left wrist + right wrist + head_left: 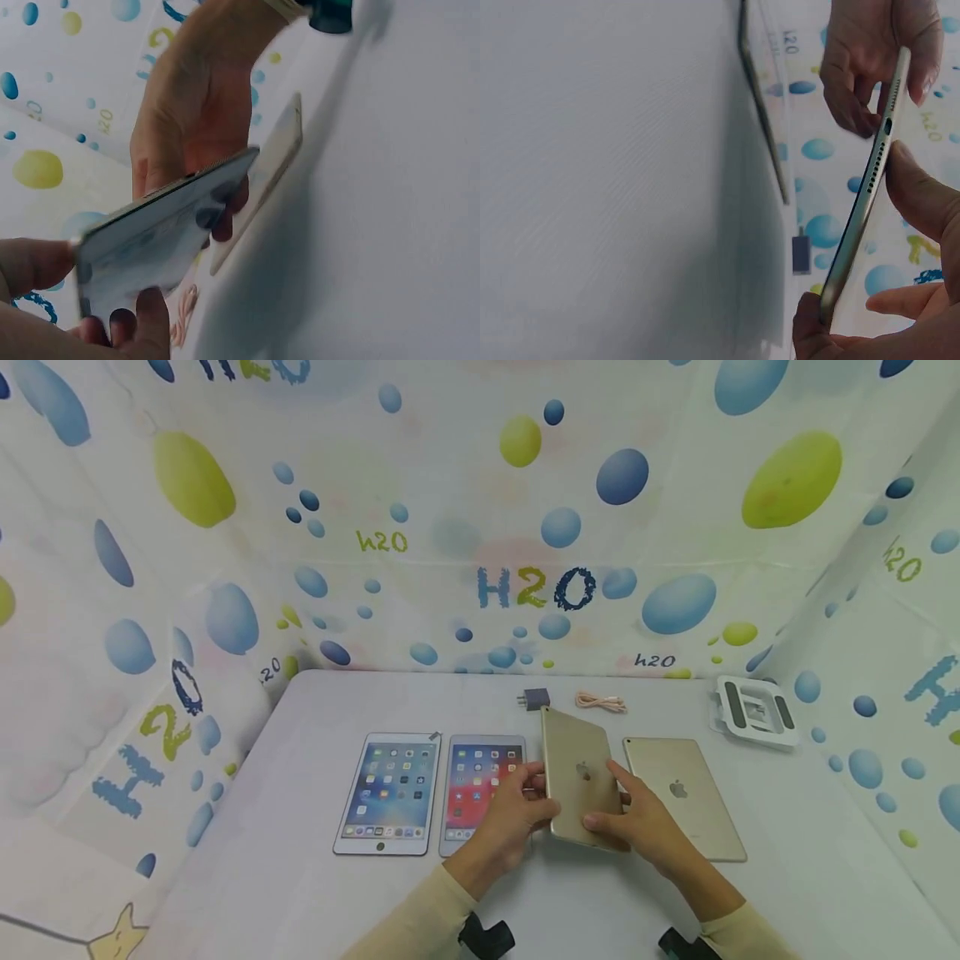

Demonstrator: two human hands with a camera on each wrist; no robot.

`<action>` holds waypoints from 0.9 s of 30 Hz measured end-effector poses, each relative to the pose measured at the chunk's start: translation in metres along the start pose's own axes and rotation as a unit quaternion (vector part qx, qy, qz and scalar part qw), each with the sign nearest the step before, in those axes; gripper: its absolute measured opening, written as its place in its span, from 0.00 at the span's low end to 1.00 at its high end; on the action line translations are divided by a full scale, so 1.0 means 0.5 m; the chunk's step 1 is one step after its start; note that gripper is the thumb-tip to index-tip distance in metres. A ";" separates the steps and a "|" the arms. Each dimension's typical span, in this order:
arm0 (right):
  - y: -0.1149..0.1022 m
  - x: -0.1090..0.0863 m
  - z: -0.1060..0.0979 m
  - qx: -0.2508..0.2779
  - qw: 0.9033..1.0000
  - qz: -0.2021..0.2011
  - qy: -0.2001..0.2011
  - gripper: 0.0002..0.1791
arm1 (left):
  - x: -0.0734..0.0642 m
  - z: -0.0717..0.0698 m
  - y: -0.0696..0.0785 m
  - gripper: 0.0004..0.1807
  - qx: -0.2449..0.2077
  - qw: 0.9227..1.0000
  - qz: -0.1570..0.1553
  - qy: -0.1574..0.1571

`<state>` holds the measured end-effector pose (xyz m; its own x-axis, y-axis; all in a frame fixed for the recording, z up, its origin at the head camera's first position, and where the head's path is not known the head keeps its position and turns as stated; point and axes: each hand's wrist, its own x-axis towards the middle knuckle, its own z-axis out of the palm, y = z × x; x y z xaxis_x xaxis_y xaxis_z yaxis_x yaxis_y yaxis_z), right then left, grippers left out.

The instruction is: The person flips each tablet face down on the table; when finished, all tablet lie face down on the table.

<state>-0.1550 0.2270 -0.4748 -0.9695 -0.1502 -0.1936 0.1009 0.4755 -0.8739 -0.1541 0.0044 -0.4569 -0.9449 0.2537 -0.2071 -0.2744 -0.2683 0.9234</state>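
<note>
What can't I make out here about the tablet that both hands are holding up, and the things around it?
- Held tablet: its screen faces away in the head view; dark and blurred in the left wrist view.
- Left hand covers part of the red-screen tablet.
- Right hand overlaps the near corner of the face-down tablet.
- Charger plug and cable: too small for detail.

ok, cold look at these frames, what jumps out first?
Both hands, left hand and right hand, hold a gold tablet tilted up off the white table, back side toward the head camera. Left of it two tablets lie flat with lit screens; to the right another gold tablet lies face down. Behind, bubble-print curtains reading H2O wall in the table.
</note>
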 end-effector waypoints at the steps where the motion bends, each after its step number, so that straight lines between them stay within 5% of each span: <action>1: 0.004 -0.002 -0.003 -0.023 1.000 0.001 0.006 0.60 | 0.000 -0.003 -0.001 0.33 0.031 0.999 -0.007 -0.005; 6: 0.023 -0.004 -0.005 -0.105 0.994 -0.022 0.023 0.63 | 0.004 -0.012 -0.013 0.30 0.098 0.994 -0.037 -0.017; 14: 0.026 0.000 -0.001 -0.182 0.982 -0.034 0.037 0.60 | 0.029 -0.013 -0.038 0.24 0.036 0.996 -0.081 -0.021; 27: 0.009 0.009 0.004 -0.266 0.963 -0.028 0.039 0.57 | 0.024 0.000 -0.030 0.32 0.018 0.996 -0.092 -0.012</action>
<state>-0.1584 0.2266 -0.4804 -0.9860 -0.1327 -0.1005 -0.0606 0.8486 -0.5256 -0.1612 0.0115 -0.4731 -0.8745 0.3177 -0.3665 -0.4355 -0.1813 0.8818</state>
